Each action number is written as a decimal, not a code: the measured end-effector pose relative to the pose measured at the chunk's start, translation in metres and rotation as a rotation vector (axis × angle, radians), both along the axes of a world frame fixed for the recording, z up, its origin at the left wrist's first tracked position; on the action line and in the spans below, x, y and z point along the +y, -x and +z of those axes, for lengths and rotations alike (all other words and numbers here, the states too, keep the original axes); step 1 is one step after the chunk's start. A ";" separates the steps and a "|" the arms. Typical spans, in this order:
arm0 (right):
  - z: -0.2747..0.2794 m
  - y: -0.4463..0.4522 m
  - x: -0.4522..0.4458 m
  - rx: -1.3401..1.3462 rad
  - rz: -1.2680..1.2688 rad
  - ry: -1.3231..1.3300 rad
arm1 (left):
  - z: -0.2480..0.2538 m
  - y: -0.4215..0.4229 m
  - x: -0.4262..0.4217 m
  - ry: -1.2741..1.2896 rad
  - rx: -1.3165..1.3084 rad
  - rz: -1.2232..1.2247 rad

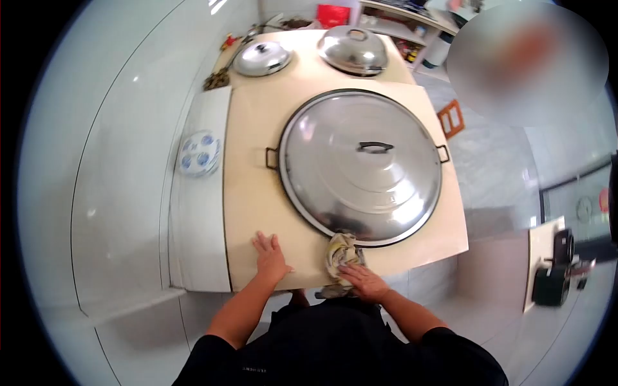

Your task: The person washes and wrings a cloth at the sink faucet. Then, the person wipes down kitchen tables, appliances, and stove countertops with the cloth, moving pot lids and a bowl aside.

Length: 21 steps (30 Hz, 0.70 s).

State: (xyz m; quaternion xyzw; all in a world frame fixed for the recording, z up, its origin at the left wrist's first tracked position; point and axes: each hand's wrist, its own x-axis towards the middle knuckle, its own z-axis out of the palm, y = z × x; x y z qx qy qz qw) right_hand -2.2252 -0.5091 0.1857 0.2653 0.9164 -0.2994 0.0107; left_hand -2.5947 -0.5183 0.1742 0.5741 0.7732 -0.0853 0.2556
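Observation:
My left hand (pixel 271 258) rests on the cream counter (pixel 254 215) with its fingers spread, holding nothing. My right hand (pixel 364 281) presses a crumpled, stained cloth (pixel 340 255) at the counter's front edge, fingers over the fabric. The upper end of the cloth touches the rim of a very large round pan with a domed steel lid (pixel 335 151). A black handle (pixel 375 148) sits on top of that lid. One side handle (pixel 271 158) of the pan points left and another (pixel 442 154) points right.
Two smaller steel lids (pixel 262 59) (pixel 353 51) cover pots at the back. A blue-and-white plate (pixel 199 153) lies on the white ledge (pixel 205 238) along the tiled wall. A wooden stool (pixel 450 119) stands right of the counter. Shelves (pixel 393 27) are at the back right.

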 end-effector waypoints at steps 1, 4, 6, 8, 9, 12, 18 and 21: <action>-0.004 -0.029 -0.002 -0.039 -0.070 -0.046 | 0.000 -0.001 0.002 0.024 0.004 0.005; -0.005 -0.115 -0.008 -0.161 -0.325 -0.089 | 0.008 -0.005 0.005 0.043 0.020 0.013; 0.014 -0.151 -0.006 -0.202 -0.487 -0.100 | 0.011 -0.009 0.004 0.066 0.066 0.026; 0.023 -0.177 0.003 -0.233 -0.533 -0.145 | 0.016 -0.010 0.006 0.040 0.032 0.011; 0.019 -0.183 0.007 -0.213 -0.499 -0.182 | 0.022 -0.008 -0.004 0.038 0.023 0.044; -0.005 -0.192 0.017 -0.059 -0.390 -0.210 | -0.040 0.002 -0.062 -0.431 -0.149 -0.051; -0.004 -0.134 0.050 0.206 -0.355 0.275 | 0.024 -0.095 -0.141 -0.343 -0.262 0.280; -0.026 -0.087 0.070 0.215 -0.425 0.665 | 0.016 -0.101 -0.177 -0.403 -0.245 0.396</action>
